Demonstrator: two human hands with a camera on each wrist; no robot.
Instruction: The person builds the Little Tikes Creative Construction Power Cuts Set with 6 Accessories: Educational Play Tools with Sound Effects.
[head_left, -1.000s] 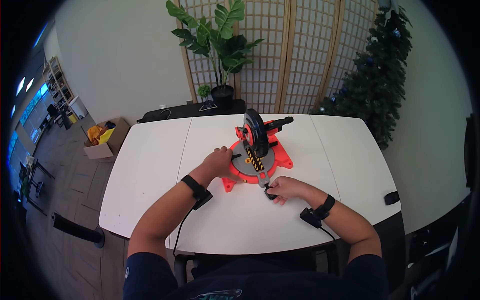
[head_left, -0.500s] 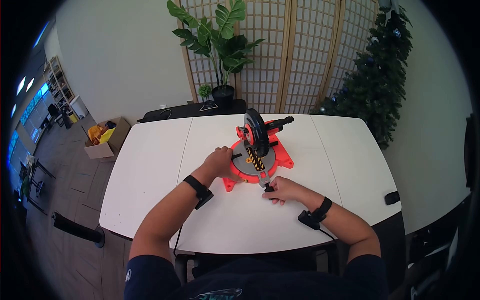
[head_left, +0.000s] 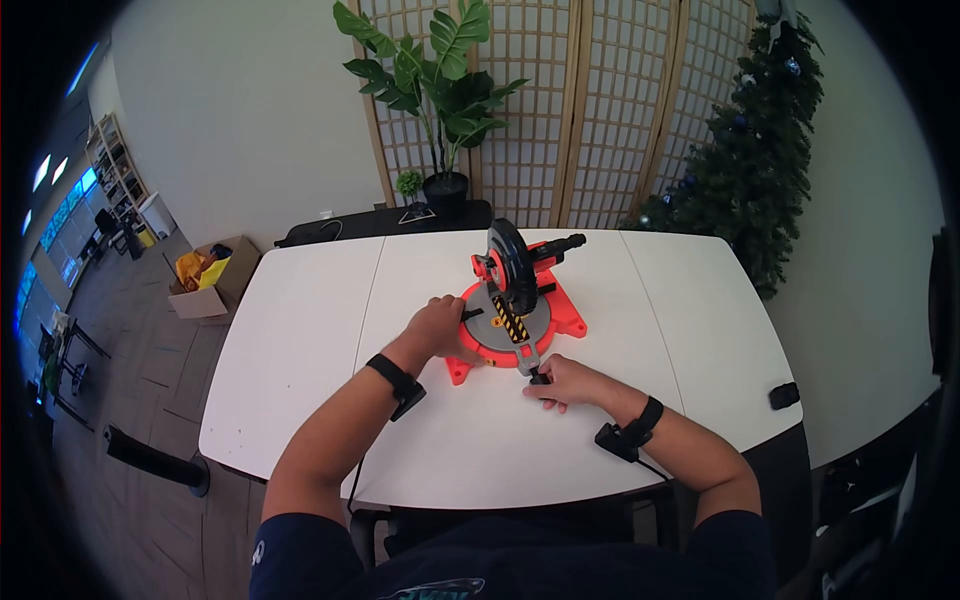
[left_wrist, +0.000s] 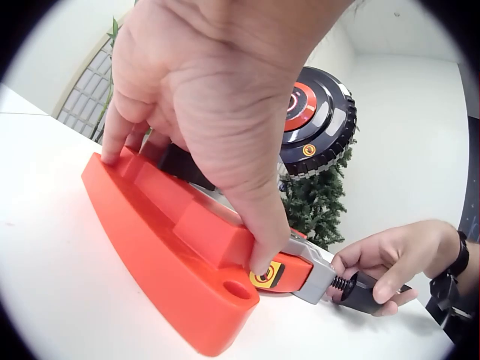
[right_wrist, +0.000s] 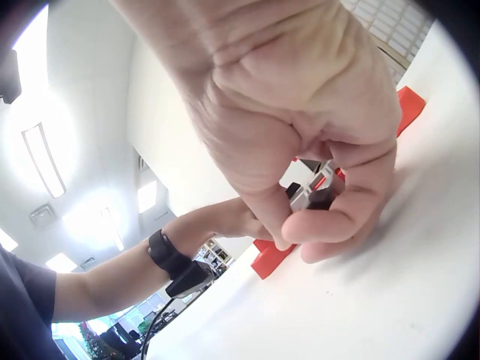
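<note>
On the white table (head_left: 300, 380) stands an orange and grey miter saw (head_left: 538, 322) with a round black blade (head_left: 513, 265) raised at its back. My left hand (head_left: 437, 325) grips the left side of the orange base (left_wrist: 161, 247). Its thumb lies beside a yellow sticker (left_wrist: 276, 283), and its fingers reach along the base's raised edge. At the front, my right hand (head_left: 568, 380) holds a black handle (left_wrist: 361, 292) between thumb and fingers. A short spring (left_wrist: 341, 283) joins that handle to the grey arm (left_wrist: 319, 280).
A small black object (head_left: 784, 396) lies near the table's right edge. Behind the table are a potted plant (head_left: 445, 190), a folding screen (head_left: 545, 120) and a decorated tree (head_left: 745, 170). An open cardboard box (head_left: 215, 295) sits on the floor at left.
My right hand has turned slightly around the black handle and shifted its fingers since one second ago. The left hand and the saw have stayed in place.
</note>
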